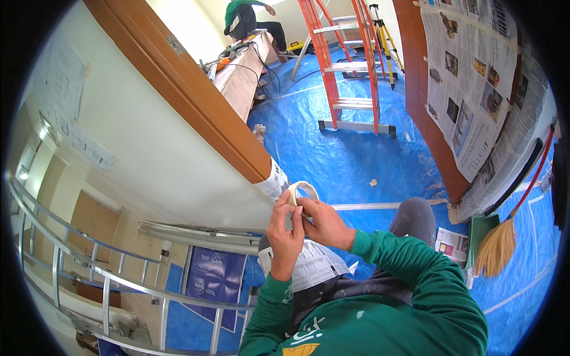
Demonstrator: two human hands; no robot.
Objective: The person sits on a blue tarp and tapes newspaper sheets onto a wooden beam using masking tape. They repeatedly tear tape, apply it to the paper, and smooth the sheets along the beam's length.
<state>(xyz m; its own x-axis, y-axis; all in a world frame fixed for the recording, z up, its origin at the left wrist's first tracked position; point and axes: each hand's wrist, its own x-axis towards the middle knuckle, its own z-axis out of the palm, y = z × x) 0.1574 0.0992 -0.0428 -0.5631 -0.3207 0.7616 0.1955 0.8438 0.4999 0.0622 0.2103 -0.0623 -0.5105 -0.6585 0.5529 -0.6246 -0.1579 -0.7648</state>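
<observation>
A roll of cream masking tape [313,190] is held up in front of me between both hands. The fingers of my left hand [285,227] press at its near left side. My right hand [326,222] grips the lower edge, its fingertips meeting those of the left. A sheet of newspaper [307,265] lies across my lap, below the hands. Just beyond the roll, newspaper [272,180] wraps the foot of the brown wooden door frame [222,124]. Whether a strip of tape is pulled loose cannot be made out.
Blue tarpaulin [356,164] covers the floor. An orange stepladder [329,71] stands ahead; an aluminium ladder [107,298] lies at left. Newspaper covers the door [472,80] at right, near a broom [496,249] and green dustpan [482,236]. A person [242,20] sits on a bench [242,75] littered with tools.
</observation>
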